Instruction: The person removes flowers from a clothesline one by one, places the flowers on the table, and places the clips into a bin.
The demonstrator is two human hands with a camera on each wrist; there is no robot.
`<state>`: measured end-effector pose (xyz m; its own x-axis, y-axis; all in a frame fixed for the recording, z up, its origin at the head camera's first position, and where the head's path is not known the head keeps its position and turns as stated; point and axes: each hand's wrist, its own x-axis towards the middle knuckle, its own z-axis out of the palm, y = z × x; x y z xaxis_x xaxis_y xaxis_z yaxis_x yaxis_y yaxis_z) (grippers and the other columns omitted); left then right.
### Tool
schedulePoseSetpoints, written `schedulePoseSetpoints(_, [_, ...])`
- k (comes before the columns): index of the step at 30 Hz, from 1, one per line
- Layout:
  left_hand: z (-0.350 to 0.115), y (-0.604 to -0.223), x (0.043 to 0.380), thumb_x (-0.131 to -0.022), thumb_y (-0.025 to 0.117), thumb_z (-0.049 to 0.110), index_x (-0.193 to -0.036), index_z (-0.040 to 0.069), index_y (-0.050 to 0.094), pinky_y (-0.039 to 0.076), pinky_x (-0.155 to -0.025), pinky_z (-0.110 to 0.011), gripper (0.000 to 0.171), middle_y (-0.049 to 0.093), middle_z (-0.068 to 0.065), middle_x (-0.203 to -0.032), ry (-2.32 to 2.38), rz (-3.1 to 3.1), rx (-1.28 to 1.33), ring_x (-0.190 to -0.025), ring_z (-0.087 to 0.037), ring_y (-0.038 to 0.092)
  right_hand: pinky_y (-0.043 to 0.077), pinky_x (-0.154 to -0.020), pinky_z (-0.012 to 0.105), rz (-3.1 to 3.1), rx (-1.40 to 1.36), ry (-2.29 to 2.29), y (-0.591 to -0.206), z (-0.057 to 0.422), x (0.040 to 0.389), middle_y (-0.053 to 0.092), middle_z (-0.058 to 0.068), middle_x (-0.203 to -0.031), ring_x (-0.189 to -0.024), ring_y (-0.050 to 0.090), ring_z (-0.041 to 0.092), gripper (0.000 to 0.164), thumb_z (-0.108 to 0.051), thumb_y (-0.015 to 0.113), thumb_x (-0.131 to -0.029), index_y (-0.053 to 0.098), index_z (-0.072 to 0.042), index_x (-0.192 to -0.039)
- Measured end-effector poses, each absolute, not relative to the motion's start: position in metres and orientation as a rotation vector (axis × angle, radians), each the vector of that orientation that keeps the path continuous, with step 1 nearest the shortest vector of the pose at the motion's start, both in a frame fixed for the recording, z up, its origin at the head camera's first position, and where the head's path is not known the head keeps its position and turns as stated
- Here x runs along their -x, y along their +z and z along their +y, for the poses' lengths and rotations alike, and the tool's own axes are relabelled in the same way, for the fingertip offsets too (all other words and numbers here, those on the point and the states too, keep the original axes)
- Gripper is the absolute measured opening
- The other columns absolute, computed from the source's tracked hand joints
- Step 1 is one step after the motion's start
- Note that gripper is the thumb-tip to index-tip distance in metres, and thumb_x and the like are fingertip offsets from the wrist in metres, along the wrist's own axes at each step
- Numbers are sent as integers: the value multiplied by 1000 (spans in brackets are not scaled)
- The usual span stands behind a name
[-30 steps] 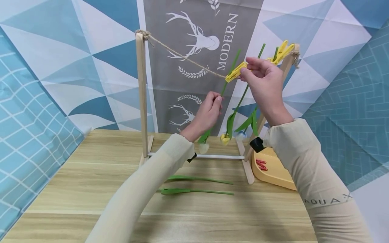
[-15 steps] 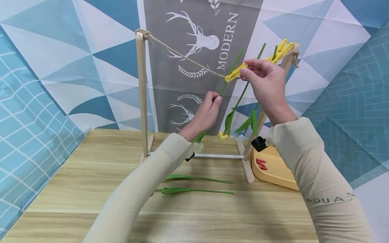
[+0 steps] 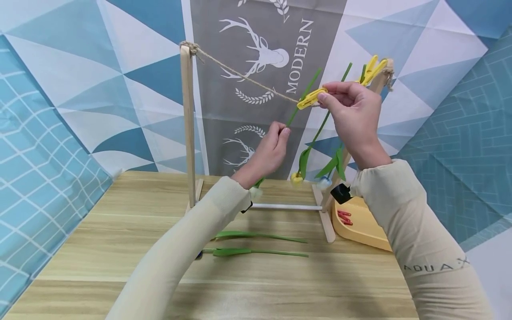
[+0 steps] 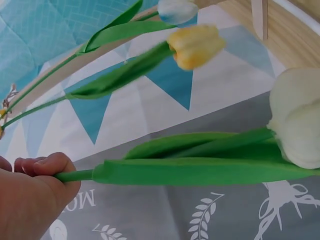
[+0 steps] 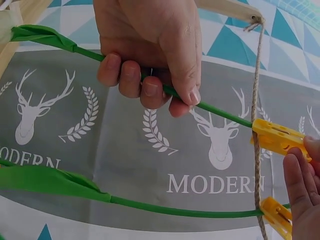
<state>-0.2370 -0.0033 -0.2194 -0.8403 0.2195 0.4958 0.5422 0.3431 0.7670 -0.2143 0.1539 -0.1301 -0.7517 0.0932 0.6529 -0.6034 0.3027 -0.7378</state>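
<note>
My left hand (image 3: 266, 151) grips the green stem of a white artificial tulip (image 4: 300, 117), its bloom hanging downward. With thumb and fingers, my right hand (image 3: 354, 115) pinches the tail end of a yellow clothespin (image 5: 280, 137). The clothespin's mouth sits at the twine (image 3: 248, 79), where the white tulip's stem crosses it. Further right along the twine, a yellow tulip (image 4: 197, 47) hangs upside down by another yellow clothespin (image 5: 276, 215). A blue-and-white tulip (image 4: 177, 11) hangs beside it, near the right post, below yellow clothespins (image 3: 372, 71).
Two wooden posts, the left post (image 3: 187, 129) among them, hold up the twine, with a white rod (image 3: 288, 206) joining them low down. Two green stems (image 3: 276, 254) lie on the wooden table (image 3: 120, 249). A yellow tray (image 3: 364, 231) with red clothespins (image 3: 345, 218) stands right.
My right hand has shifted slightly right and down, the clothespin's tail tilting lower. The white tulip's bloom has swung left behind my left wrist, and its stem tip leans a little further right.
</note>
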Motion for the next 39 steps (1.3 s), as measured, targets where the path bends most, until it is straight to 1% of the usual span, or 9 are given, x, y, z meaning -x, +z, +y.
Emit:
schedulePoseSetpoints(3, [-5, -220, 235, -103, 31, 20, -108, 2, 42, 35, -65, -27, 22, 38, -3, -78, -1466, -2314, 664, -69, -19, 40, 51, -78, 16, -1934, -447, 1546, -131, 155, 215, 68, -6, -83, -74, 66, 9, 23, -14, 71, -82, 69, -3, -102])
schedulePoseSetpoints(7, [-7, -223, 235, -103, 31, 21, -107, 3, 42, 37, -66, -29, 21, 40, -3, -77, -1429, -2324, 637, -71, -19, 43, 52, -78, 16, -1853, -443, 1651, -132, 156, 215, 68, -2, -86, -75, 66, 11, 23, -14, 72, -80, 69, -3, -101])
schedulePoseSetpoints(16, [-13, -229, 235, -103, 29, 18, -103, 2, 39, 36, -63, -28, 19, 37, -4, -74, -1376, -2360, 663, -65, -19, 41, 52, -80, 19, -1635, -467, 1891, -132, 162, 210, 68, 6, -91, -79, 65, 16, 26, -10, 74, -77, 68, 0, -100])
schedulePoseSetpoints(23, [-18, -238, 231, -103, 28, 19, -103, 2, 40, 37, -69, -30, 21, 38, -6, -81, -1251, -2437, 683, -73, -21, 41, 53, -77, 22, -1468, -509, 2024, -138, 171, 206, 67, 13, -93, -75, 65, 20, 27, -5, 75, -75, 67, 5, -98])
schedulePoseSetpoints(28, [-20, -244, 229, -103, 28, 17, -101, 0, 41, 38, -73, -31, 21, 39, -7, -82, -1184, -2499, 729, -78, -21, 41, 53, -80, 24, -1363, -531, 2124, -139, 182, 200, 64, 17, -99, -78, 65, 22, 36, -3, 75, -74, 62, 11, -105])
schedulePoseSetpoints(32, [-21, -251, 226, -102, 30, 15, -100, 0, 43, 39, -76, -33, 20, 40, -7, -83, -1109, -2555, 739, -80, -21, 42, 53, -83, 26, -1318, -503, 2184, -141, 191, 197, 62, 18, -102, -85, 65, 24, 43, -2, 76, -73, 59, 12, -110])
schedulePoseSetpoints(35, [-23, -258, 223, -102, 30, 15, -101, 0, 44, 39, -76, -33, 21, 41, -8, -84, -1049, -2612, 745, -80, -21, 42, 53, -83, 28, -1306, -474, 2206, -146, 200, 197, 62, 18, -103, -88, 65, 24, 44, -1, 76, -73, 59, 12, -111])
schedulePoseSetpoints(39, [-23, -266, 218, -102, 29, 16, -102, 0, 45, 40, -74, -33, 22, 43, -8, -86, -956, -2690, 770, -79, -21, 43, 53, -82, 28, -1283, -440, 2234, -156, 213, 198, 60, 18, -102, -87, 65, 25, 40, 1, 74, -75, 59, 13, -111])
